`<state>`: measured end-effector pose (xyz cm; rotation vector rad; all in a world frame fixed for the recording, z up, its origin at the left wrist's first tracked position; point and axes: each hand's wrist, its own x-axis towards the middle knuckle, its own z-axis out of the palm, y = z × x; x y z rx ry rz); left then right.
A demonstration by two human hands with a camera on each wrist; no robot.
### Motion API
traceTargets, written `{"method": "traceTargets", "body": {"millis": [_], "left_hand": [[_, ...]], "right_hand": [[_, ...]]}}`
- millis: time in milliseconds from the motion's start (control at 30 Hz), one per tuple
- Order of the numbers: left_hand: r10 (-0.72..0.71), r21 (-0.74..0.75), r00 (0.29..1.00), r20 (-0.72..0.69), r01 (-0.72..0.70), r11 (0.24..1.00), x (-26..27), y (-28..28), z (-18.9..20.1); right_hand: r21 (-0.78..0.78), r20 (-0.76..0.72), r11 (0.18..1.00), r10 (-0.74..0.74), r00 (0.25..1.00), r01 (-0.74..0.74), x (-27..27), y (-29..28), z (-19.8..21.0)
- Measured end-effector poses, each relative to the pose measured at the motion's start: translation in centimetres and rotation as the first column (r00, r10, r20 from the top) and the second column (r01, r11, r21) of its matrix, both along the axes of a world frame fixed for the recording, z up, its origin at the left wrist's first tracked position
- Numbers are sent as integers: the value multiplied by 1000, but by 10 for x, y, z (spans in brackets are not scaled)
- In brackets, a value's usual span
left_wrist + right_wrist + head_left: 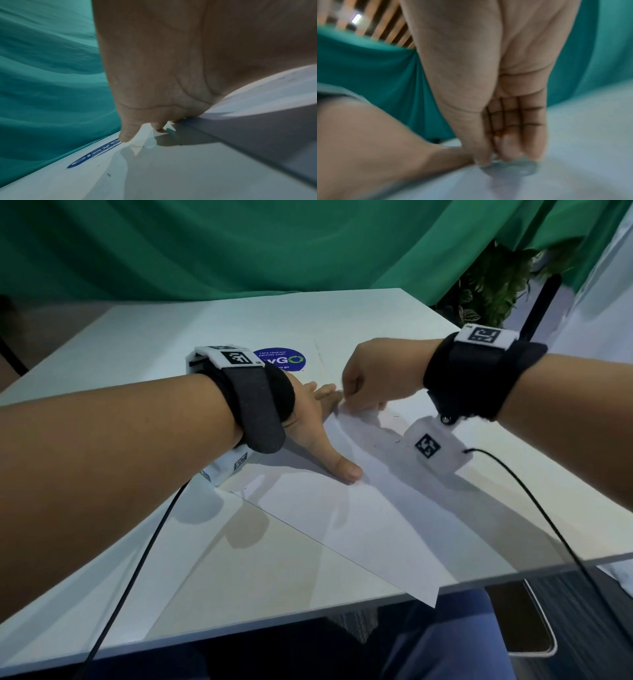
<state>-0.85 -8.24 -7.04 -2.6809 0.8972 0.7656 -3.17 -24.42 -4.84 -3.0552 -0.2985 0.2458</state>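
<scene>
A white sheet of paper lies aslant on the white table, one corner hanging over the near edge. My left hand lies flat on the sheet's left part, fingers straight and thumb pressed on the paper. My right hand has its fingers curled and pinches the sheet's far corner between thumb and fingertips, just beside the left fingertips. In the right wrist view the right hand pinches the blurred paper edge. The left wrist view shows the left hand pressing down on the paper.
A round blue sticker sits on the table behind the hands. Green cloth hangs behind the table, with leafy plants at the back right. Black cables trail from both wrist bands. My legs in blue are below the near edge.
</scene>
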Motion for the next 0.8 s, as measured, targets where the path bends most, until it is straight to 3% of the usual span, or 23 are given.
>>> {"method": "traceTargets", "body": {"millis": [100,233,367,500,633,800], "left_hand": [[-14,28,1000,26,14,1000,3,-2,-1],[-40,52,999,15,39,998,2,-5,2],[-22,108,999,47,17,994,2,-8,6],[2,91,1000,20,-4,996,2,-5,5],[-18,114,999,42,13,993,1,-8,6],[-6,96,1000,28,3,995,1,-6,5]], "right_hand": [[-31,37,997,-64,997,66,1,-10,1],[-40,-7,999,29,1000,-29,-8,0,-7],[-50,47,990,-127,991,130,0,-24,2],[-52,-10,999,-5,1000,5,-5,-10,-6],[-43,7,991,-128,992,129,2,-26,3],[-50,-30,998,-26,999,25,-5,-13,-5]]}}
